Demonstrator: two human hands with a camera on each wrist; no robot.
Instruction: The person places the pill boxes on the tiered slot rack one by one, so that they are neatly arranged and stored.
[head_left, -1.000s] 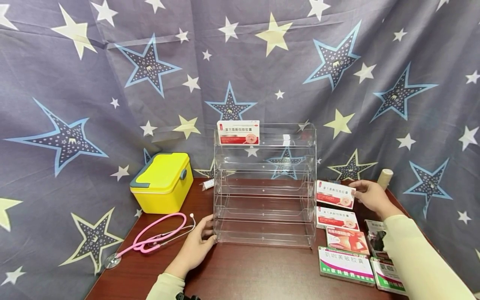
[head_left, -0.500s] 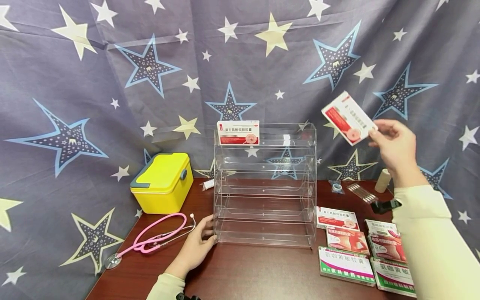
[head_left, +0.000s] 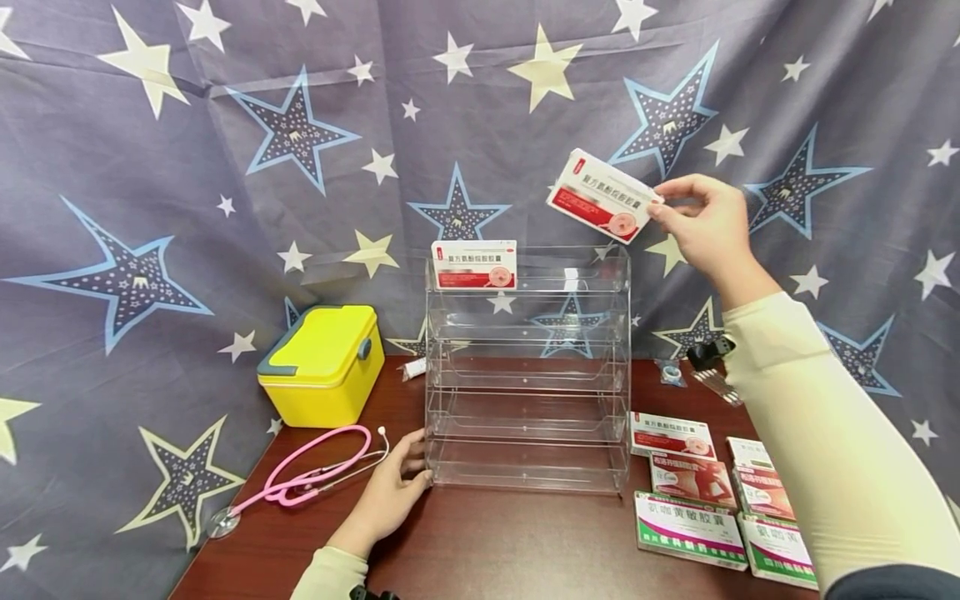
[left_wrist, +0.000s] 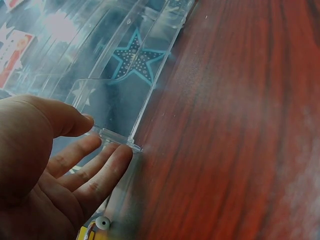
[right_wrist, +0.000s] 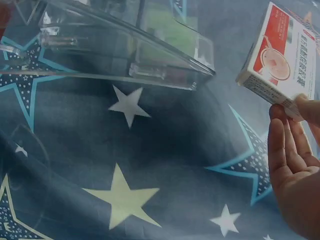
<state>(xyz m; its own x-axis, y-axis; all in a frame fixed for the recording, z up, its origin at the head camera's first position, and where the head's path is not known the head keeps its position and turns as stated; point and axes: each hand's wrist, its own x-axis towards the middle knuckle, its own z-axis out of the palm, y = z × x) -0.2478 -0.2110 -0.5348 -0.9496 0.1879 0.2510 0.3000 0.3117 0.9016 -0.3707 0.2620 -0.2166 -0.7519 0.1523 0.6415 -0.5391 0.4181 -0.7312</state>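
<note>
My right hand (head_left: 708,233) pinches a white and red medicine box (head_left: 603,197) by its right end, thumb in front. The box hangs tilted in the air above the right part of a clear tiered display rack (head_left: 527,408). In the right wrist view, the held medicine box (right_wrist: 282,55) is apart from the rack's clear edge (right_wrist: 150,47). A matching medicine box (head_left: 475,265) stands at the left of the rack's top tier. Low on the rack's left side rests my left hand (head_left: 390,492); its relaxed fingers (left_wrist: 107,172) touch the clear corner.
Several medicine boxes (head_left: 690,529) lie in two columns right of the rack. A yellow case (head_left: 322,367) and a pink stethoscope (head_left: 288,486) are on the left. Behind hangs a star-patterned curtain (head_left: 480,108). A small roll of tape (head_left: 670,373) lies at the back right.
My right hand has lifted the medicine box from the table beside the rack, then carried it left to above the rack. The left hand has stayed at the rack's side.
</note>
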